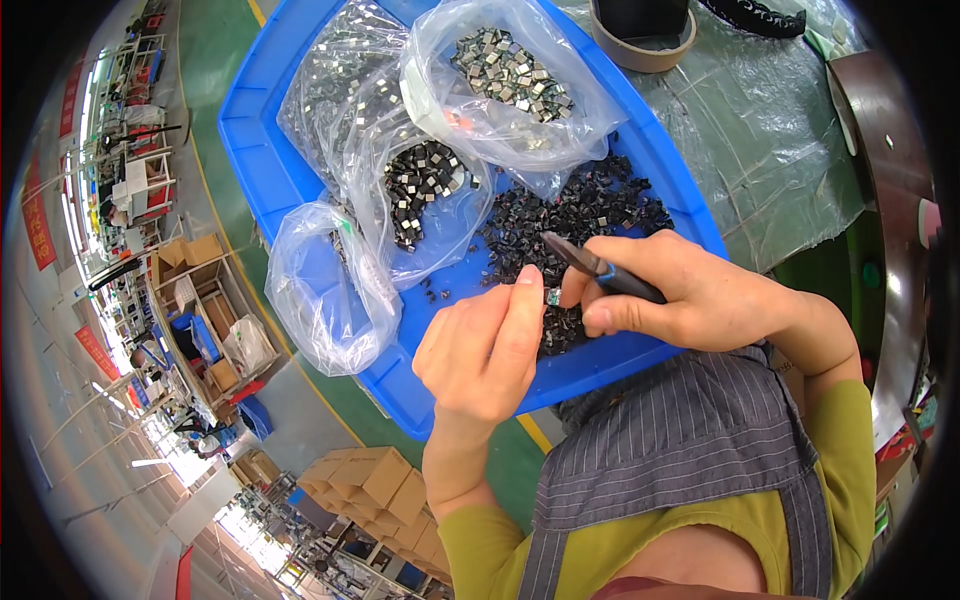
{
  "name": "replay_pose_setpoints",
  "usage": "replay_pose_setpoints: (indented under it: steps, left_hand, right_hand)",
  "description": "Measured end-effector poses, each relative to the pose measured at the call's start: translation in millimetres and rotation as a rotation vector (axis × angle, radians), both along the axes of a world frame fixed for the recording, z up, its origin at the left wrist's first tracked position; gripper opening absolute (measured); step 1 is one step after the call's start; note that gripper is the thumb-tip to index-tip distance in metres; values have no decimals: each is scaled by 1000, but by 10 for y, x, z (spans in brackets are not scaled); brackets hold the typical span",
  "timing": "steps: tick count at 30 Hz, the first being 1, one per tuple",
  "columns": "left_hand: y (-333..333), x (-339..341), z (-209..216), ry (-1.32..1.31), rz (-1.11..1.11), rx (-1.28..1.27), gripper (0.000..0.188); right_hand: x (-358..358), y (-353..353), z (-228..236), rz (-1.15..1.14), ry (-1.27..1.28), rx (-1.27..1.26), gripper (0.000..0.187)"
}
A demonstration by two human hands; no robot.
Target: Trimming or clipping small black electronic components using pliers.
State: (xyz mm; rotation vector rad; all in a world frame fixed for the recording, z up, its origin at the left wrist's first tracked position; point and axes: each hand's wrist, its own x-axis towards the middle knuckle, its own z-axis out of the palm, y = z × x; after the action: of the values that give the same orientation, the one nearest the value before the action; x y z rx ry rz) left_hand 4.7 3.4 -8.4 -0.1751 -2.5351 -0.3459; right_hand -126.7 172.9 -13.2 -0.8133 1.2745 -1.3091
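Note:
My right hand is wrapped round a pair of hand cutters with dark blue and black handles; their metal jaws point up and to the left. Its thumb and a finger also reach toward a small silver-and-green part. The left hand pinches that part from the other side with thumb and forefinger. Both hands hover over the near side of a blue plastic tray. Beneath them lies a heap of small black pieces, some with metal bits among them.
Clear plastic bags stand in the tray: one with many silver parts, one with black-and-silver parts. A tape roll sits on the green-covered table. Cardboard boxes are stacked on the floor at lower left.

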Motion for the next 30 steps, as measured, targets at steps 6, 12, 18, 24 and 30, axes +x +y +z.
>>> replay_pose_setpoints:
  steps: [6,12,18,24,30]
  left_hand:
    - [58,-7,-13,-84,-52,-19,33]
    - [108,-30,-48,-143,-77,319,25]
    - [209,56,73,-390,-25,1301,18]
    - [112,59,162,-489,34,1699,20]
    - [129,73,199,-473,58,1642,21]
  right_hand:
    - [14,-39,3,-152,-5,8,18]
    - [4,-33,21,-218,58,-4,13]
    - [7,-45,16,-169,-10,-34,13]
    - [1,-27,34,-8,17,11,18]
    - [-44,-47,86,87,44,88,23]
